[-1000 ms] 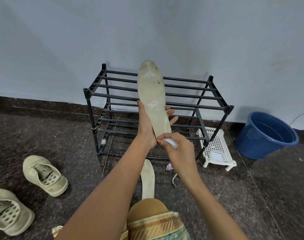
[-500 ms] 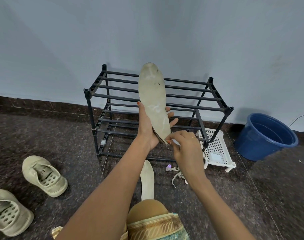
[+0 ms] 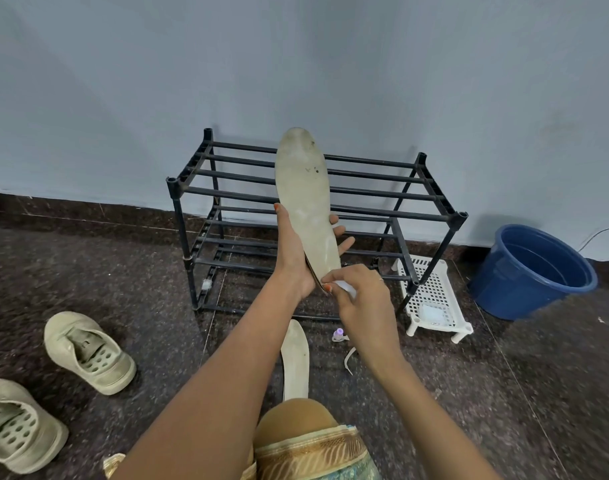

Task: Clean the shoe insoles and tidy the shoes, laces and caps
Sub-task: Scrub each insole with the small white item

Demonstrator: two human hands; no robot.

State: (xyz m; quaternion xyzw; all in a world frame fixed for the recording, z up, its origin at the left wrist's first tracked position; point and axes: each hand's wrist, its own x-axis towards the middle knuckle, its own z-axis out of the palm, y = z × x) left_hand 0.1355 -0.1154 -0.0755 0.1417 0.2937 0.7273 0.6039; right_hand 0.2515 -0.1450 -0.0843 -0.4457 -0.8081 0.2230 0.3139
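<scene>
Worn beige flat insole [image 3: 308,202] was held upright before black metal rack [image 3: 174,188], heel gripped by left hand [image 3: 296,258] | small white wipe [image 3: 346,288] was pinched by right hand [image 3: 360,303] at heel | judged light, bendy; support advised mid-length.

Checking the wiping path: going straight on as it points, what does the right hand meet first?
Likely the lower end of the insole in the left hand; the right hand, pinching a white wad, is close.
</scene>
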